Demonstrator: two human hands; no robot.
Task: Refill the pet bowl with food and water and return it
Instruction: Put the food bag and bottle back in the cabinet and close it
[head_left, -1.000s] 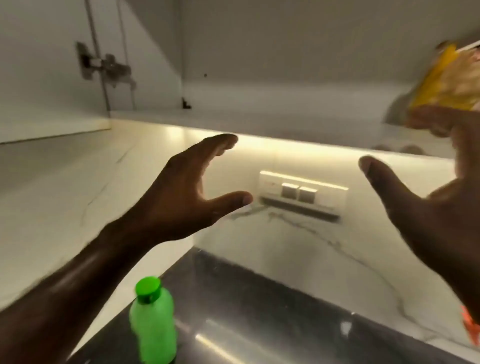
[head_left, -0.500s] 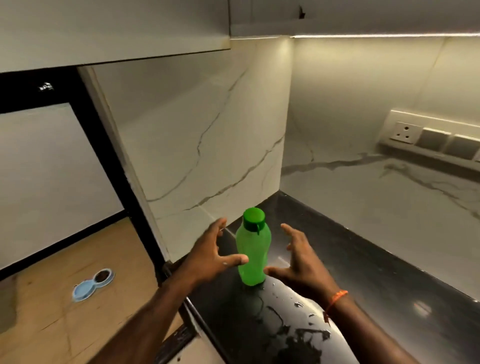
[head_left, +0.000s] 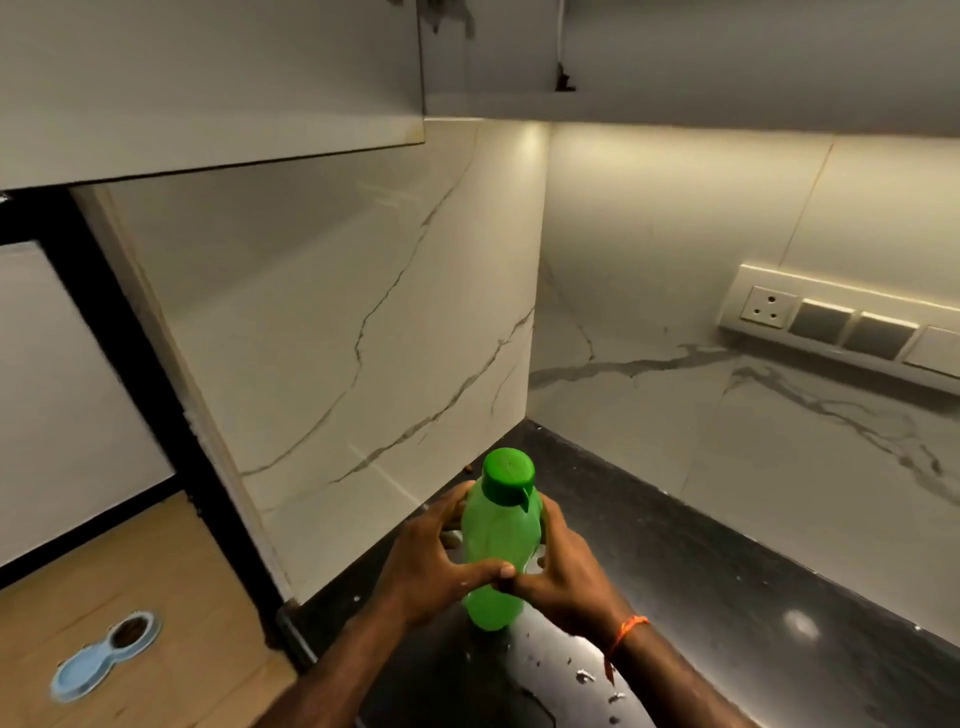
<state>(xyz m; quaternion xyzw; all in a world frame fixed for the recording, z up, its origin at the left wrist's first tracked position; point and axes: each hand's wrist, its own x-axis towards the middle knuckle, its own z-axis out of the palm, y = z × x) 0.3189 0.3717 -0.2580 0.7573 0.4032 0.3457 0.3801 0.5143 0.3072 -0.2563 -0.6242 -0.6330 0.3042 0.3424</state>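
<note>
A green water bottle (head_left: 497, 535) with its green cap on stands upright on the black counter (head_left: 727, 587), near the corner. My left hand (head_left: 431, 561) wraps its left side and my right hand (head_left: 563, 571) wraps its right side, thumbs meeting in front. Down on the wooden floor at the lower left lies the blue double pet bowl (head_left: 104, 657); one compartment holds something dark, the other looks pale blue.
Marble wall panels close the corner behind and left of the bottle. A socket and switch strip (head_left: 841, 325) runs along the right wall. Wall cabinets (head_left: 208, 78) hang overhead. Water drops lie on the counter near my right wrist.
The view dropped from the upper cabinet to the counter. Both hands came down, closed in from either side and now grip the green bottle.
</note>
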